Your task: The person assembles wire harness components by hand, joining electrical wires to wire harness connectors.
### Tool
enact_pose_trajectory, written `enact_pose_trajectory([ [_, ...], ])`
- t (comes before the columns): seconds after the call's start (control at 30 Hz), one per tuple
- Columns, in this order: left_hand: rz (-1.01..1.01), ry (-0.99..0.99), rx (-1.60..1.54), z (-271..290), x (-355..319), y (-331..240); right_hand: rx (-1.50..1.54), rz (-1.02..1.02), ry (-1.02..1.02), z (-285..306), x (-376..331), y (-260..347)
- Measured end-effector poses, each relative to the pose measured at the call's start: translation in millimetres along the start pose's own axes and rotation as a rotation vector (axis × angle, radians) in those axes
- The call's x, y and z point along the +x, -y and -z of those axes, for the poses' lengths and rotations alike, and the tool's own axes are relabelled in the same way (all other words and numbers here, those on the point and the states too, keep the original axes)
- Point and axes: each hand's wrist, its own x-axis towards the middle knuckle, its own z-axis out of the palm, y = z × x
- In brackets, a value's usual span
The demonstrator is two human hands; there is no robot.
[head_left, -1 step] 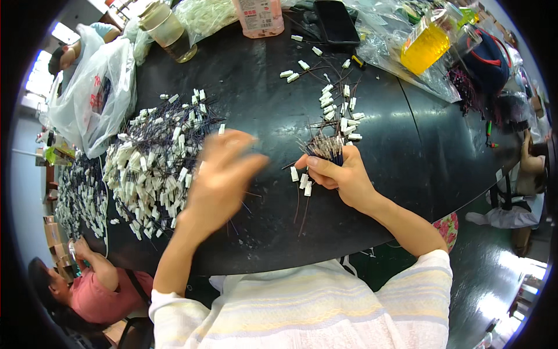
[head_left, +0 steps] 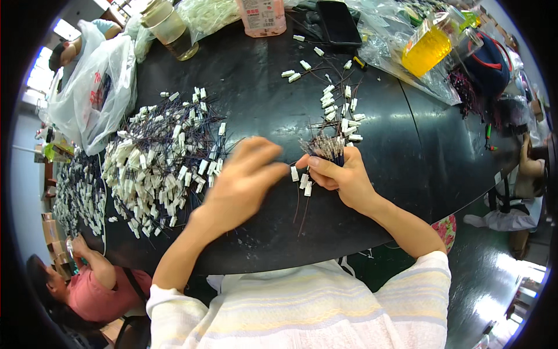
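Note:
My right hand (head_left: 343, 177) is closed around a bundle of thin dark wires (head_left: 326, 146), their pale metal-tipped ends fanning out above the thumb. Blurred by motion, my left hand (head_left: 244, 183) is just left of that bundle; whether its fingers hold anything does not show. Beyond it, at the left, lies a large heap of wires with white plastic connectors (head_left: 154, 160). A few white connectors (head_left: 303, 181) rest beside my right fingertips, wires trailing toward me. More connectors (head_left: 330, 104) lie in a loose column beyond my right hand.
Along the far edge are a black phone (head_left: 339, 23), a pink bottle (head_left: 261, 17), a yellow-liquid bottle (head_left: 427, 49) and a tilted cup (head_left: 171, 32). A white plastic bag (head_left: 93, 87) stands far left. A person in pink (head_left: 104, 291) sits at the lower left.
My left hand has moved right, from beside the connector heap toward the bundle. My right hand keeps its hold on the wires in nearly the same place.

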Motion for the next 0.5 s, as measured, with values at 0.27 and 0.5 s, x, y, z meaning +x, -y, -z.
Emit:
enact_pose_trajectory([
  [0.27, 0.041, 0.016, -0.092, -32.5, -2.6, 10.0, 0.012, -0.105, -0.047, -0.3, -0.1, -1.2],
  [0.5, 0.171, -0.079, -0.151, -24.0, -15.0, 15.4, -0.089, -0.088, -0.092, -3.2, 1.6, -2.5],
])
